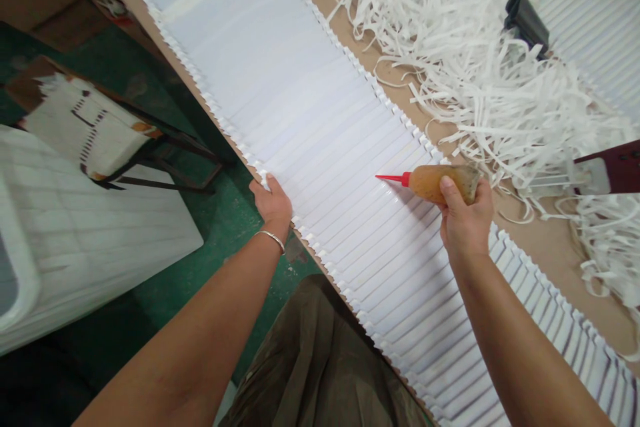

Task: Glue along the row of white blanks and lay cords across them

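A long band of overlapped white paper sheets (310, 113) runs diagonally along the brown table. My right hand (465, 220) is closed round a squeeze bottle of amber glue (430, 181), whose red nozzle points left just above the sheets. My left hand (273, 203), with a thin bangle on the wrist, rests on the near edge of the band at the table's rim, fingers curled over the sheet ends.
A heap of white paper strips (475, 60) covers the table beyond the band, with a black object (525, 20) on it. A dark red item (615, 167) lies at right. Left of the table stand a stool (100, 127) and a white plastic crate (75, 233) on green floor.
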Tool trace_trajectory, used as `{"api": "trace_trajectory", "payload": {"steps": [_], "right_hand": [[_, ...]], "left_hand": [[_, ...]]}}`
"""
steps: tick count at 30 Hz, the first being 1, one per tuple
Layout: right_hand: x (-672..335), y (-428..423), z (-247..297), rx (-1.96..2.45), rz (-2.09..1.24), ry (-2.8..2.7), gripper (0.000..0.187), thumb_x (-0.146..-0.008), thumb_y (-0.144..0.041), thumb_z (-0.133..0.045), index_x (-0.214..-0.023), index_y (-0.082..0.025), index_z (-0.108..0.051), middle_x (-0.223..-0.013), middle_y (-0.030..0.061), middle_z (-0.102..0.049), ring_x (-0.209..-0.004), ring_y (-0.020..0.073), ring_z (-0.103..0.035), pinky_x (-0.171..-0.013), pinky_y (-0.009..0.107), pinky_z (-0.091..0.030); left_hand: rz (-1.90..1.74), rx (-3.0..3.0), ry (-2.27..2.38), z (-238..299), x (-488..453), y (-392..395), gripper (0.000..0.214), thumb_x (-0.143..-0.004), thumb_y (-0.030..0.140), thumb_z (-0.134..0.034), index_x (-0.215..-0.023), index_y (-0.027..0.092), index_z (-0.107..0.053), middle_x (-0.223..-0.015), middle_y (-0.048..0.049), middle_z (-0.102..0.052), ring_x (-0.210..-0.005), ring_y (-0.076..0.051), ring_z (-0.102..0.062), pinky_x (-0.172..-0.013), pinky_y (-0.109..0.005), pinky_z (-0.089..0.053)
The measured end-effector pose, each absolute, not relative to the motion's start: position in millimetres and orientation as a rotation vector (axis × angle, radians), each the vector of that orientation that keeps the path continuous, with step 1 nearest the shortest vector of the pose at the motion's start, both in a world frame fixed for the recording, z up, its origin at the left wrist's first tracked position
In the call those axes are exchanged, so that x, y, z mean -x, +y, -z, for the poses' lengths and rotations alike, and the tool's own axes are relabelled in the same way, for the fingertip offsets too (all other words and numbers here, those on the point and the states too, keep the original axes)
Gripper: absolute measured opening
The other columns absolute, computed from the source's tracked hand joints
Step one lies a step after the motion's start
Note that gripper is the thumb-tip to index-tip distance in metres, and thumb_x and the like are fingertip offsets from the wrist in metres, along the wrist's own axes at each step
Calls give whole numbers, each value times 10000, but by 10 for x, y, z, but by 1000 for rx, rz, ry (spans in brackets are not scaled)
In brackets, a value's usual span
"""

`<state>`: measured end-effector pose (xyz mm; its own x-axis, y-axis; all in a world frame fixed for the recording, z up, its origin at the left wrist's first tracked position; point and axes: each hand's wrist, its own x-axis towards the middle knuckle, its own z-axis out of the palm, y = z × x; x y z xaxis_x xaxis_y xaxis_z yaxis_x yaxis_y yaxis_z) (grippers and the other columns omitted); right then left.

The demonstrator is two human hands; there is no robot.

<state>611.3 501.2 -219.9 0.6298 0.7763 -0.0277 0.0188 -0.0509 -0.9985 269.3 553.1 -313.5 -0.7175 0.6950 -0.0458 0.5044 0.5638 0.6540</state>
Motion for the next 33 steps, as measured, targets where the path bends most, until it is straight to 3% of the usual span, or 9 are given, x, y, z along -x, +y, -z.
{"api": "trace_trajectory", "payload": {"steps": [14,26,33], "right_hand": [[-5368,4368,2113,1730,-761,-802,701,-729,-481,-839,-1310,-222,-545,-1128,45,-652,-979,209,-634,-935,402,-527],[-4972,4103,1988,1784,-781,-1075,697,-765,-471,-806,-1364,-258,-521,-1250,74,-601,-1099,265,-621,-1000,479,-521],[-5300,4171,1860,1476,-611,-1298,755,-649,-319,-894,-1316,-328,-540,-1238,60,-647,-1137,320,-660,-1044,605,-502]], "left_hand": [[-915,-958,2492,3137,-2718,5504,300,-1039,375,-460,-1204,130,-510,-1168,-190,-693,-1086,-266,-695,-971,-362,-523],[-903,-939,2464,3049,-2748,5488,314,-1043,364,-453,-1224,113,-510,-1183,-201,-685,-1101,-275,-689,-974,-364,-520],[-880,-944,2483,3083,-2738,5495,307,-1040,372,-452,-1208,121,-507,-1149,-200,-694,-1067,-288,-698,-956,-392,-529]]}}
